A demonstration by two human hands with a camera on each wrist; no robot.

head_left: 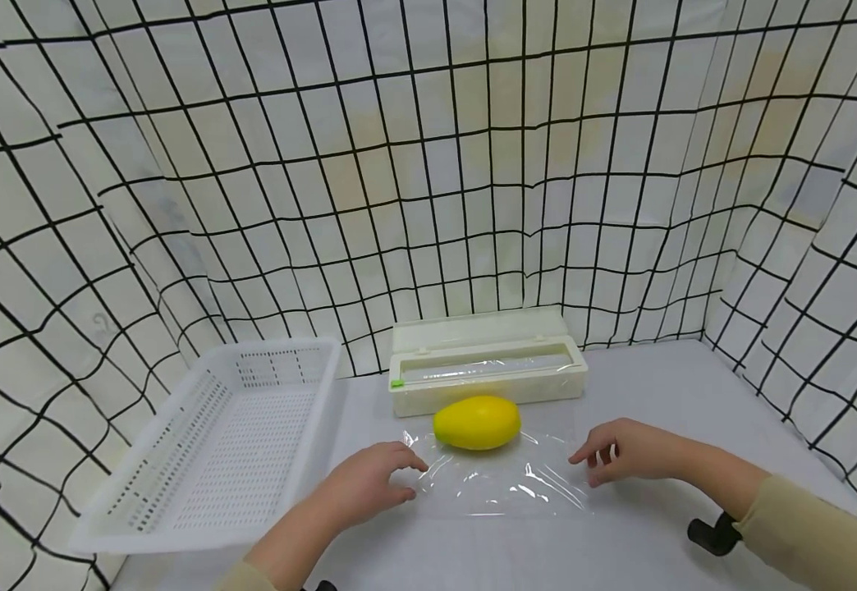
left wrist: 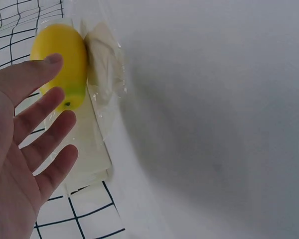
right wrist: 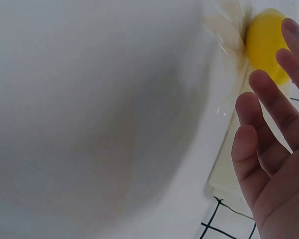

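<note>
A smooth yellow oval fruit [head_left: 477, 423] with a greenish tip, perhaps a mango or papaya, lies on a clear sheet of cling film [head_left: 502, 484]. The film stretches over the front of a white cling film dispenser [head_left: 488, 394], whose lid stands up and whose roll [head_left: 488, 369] shows inside. By the film's left edge is my left hand [head_left: 369, 484], fingers relaxed and spread, gripping nothing. My right hand [head_left: 620, 451] hovers near the right edge with loosely bent fingers, also holding nothing. In the left wrist view the thumb overlaps the fruit [left wrist: 65, 42]; whether either hand touches the film, I cannot tell.
A white perforated plastic basket [head_left: 310, 427] stands on the left of the white table [head_left: 657, 369]. White sheeting with a black grid [head_left: 458, 164] rises behind and along both sides. A black wrist mount [head_left: 714, 535] sits under the right forearm.
</note>
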